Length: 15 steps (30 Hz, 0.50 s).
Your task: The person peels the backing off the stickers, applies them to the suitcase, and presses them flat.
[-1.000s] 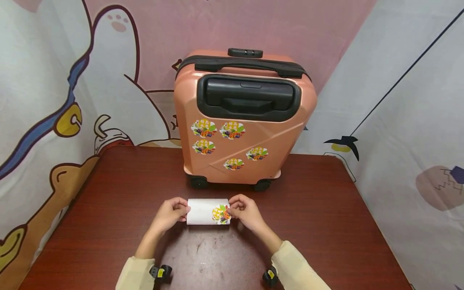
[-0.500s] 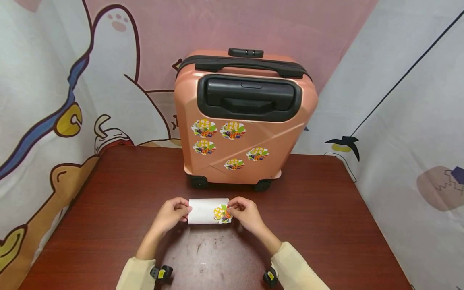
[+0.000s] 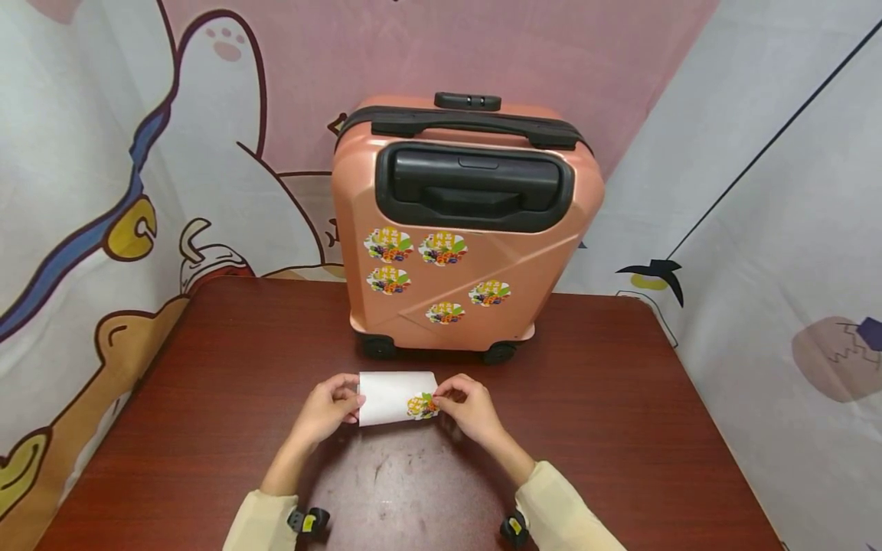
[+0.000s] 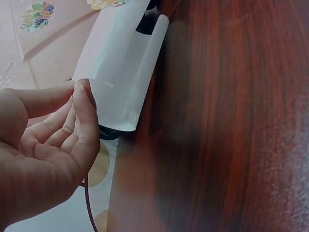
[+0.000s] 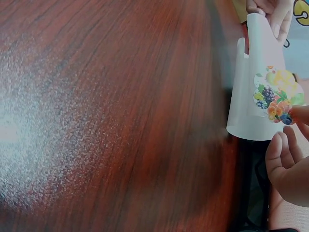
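Note:
A curled strip of white sticker backing paper [image 3: 387,396] is held over the table between both hands. Near its right end is a fruit sticker [image 3: 419,406] with yellow lettering, printed with grapes and orange fruit [image 5: 276,96]. My left hand [image 3: 325,409] pinches the paper's left end between thumb and forefinger, as the left wrist view shows. My right hand [image 3: 470,407] pinches the sticker's right edge, with the other fingers curled below. In the right wrist view the sticker's edge reaches past the paper's side. The paper bends round into a loose roll, its lower flap hanging underneath.
A pink hard-shell suitcase [image 3: 537,260] with black handles stands upright behind the hands, with several similar fruit stickers [image 3: 389,245] on its front. Its black wheels [image 3: 499,352] rest on the reddish-brown table [image 3: 606,428]. Printed cloth [image 3: 744,191] hangs behind and at both sides.
The paper has tilted, its top edge rising and its right end angling, so the sticker looks flatter in the head view. Both hands keep their pinch and have barely moved.

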Each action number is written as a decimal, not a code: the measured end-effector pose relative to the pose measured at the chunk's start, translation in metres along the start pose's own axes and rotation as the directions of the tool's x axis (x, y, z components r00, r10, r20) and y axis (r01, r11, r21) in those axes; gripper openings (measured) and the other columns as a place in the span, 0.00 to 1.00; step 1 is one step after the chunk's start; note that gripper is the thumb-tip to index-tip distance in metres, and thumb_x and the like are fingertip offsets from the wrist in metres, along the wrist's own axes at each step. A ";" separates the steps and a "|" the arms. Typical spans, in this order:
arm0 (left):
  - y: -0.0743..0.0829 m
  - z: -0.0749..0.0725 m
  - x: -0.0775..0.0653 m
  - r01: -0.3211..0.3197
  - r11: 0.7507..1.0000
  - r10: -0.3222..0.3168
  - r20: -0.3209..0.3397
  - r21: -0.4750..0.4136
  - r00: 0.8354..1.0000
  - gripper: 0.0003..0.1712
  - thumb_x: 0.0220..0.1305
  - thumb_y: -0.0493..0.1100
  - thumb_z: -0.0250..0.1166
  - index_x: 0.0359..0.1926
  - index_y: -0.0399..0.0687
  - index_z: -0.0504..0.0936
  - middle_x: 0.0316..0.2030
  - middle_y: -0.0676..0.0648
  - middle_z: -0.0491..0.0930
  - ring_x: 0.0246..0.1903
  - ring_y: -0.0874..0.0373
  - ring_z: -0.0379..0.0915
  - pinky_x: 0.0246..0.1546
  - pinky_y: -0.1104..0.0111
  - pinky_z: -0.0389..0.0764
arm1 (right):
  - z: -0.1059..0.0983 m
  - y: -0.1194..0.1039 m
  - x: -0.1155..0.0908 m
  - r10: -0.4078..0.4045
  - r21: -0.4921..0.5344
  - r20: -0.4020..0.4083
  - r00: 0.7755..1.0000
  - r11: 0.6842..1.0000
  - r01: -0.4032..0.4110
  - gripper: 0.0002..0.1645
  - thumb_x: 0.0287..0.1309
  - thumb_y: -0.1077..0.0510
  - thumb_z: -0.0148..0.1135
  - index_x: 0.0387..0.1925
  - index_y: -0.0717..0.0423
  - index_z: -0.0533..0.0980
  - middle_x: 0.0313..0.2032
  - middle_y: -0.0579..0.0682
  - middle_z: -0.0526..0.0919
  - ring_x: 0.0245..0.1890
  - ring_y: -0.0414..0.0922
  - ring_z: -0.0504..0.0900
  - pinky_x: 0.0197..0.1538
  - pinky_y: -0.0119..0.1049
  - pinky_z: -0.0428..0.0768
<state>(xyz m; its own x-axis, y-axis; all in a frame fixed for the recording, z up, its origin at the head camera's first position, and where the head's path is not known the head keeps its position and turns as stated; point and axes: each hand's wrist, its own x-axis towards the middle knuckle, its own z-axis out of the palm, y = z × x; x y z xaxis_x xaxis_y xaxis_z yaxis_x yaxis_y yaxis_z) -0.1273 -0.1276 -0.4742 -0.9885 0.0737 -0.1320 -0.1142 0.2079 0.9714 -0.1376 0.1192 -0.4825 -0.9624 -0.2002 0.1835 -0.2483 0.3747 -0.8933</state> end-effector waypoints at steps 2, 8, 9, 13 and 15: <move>-0.002 0.000 0.000 0.001 1.000 -0.001 0.003 0.002 1.000 0.18 0.56 0.27 0.60 0.48 0.27 0.71 0.20 0.44 0.75 0.20 0.57 0.72 0.22 0.70 0.77 | 0.000 0.001 0.000 -0.005 -0.001 -0.007 1.000 1.000 0.005 0.05 0.43 0.69 0.67 0.22 0.60 0.78 0.26 0.49 0.77 0.22 0.37 0.73 0.26 0.29 0.74; -0.005 0.002 0.000 0.005 1.000 -0.004 0.008 -0.010 1.000 0.22 0.54 0.26 0.61 0.52 0.28 0.70 0.18 0.45 0.74 0.18 0.57 0.71 0.20 0.71 0.76 | 0.000 0.001 -0.002 -0.016 0.004 -0.002 1.000 1.000 0.016 0.06 0.42 0.70 0.68 0.22 0.61 0.78 0.25 0.49 0.76 0.20 0.36 0.71 0.24 0.28 0.72; -0.006 0.002 0.000 0.005 1.000 -0.005 0.008 -0.012 1.000 0.22 0.54 0.25 0.61 0.52 0.28 0.70 0.18 0.45 0.74 0.18 0.57 0.71 0.20 0.71 0.76 | 0.000 0.002 -0.002 -0.020 0.005 0.002 1.000 1.000 0.020 0.06 0.43 0.70 0.68 0.22 0.62 0.78 0.25 0.49 0.76 0.19 0.37 0.71 0.23 0.28 0.72; -0.009 0.002 0.000 0.011 1.000 -0.011 -0.002 -0.004 1.000 0.24 0.54 0.25 0.61 0.53 0.29 0.69 0.18 0.45 0.74 0.17 0.57 0.70 0.20 0.68 0.77 | -0.001 0.003 -0.003 -0.022 0.000 0.036 0.999 1.000 0.022 0.05 0.44 0.70 0.67 0.23 0.62 0.78 0.24 0.50 0.77 0.18 0.39 0.73 0.23 0.29 0.73; -0.010 0.002 0.000 0.015 1.000 -0.015 -0.006 -0.003 1.000 0.24 0.54 0.25 0.61 0.54 0.29 0.69 0.18 0.45 0.74 0.17 0.56 0.70 0.20 0.67 0.77 | -0.001 0.003 -0.003 -0.015 -0.007 0.055 0.998 1.000 0.015 0.04 0.44 0.69 0.67 0.23 0.61 0.78 0.24 0.49 0.77 0.18 0.40 0.73 0.23 0.30 0.74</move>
<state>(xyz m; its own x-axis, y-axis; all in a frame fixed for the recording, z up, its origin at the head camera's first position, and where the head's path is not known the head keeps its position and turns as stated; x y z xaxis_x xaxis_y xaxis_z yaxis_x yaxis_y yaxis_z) -0.1261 -0.1277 -0.4844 -0.9873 0.0647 -0.1451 -0.1291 0.2059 0.9700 -0.1358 0.1221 -0.4850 -0.9511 -0.2552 0.1738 -0.2636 0.3782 -0.8874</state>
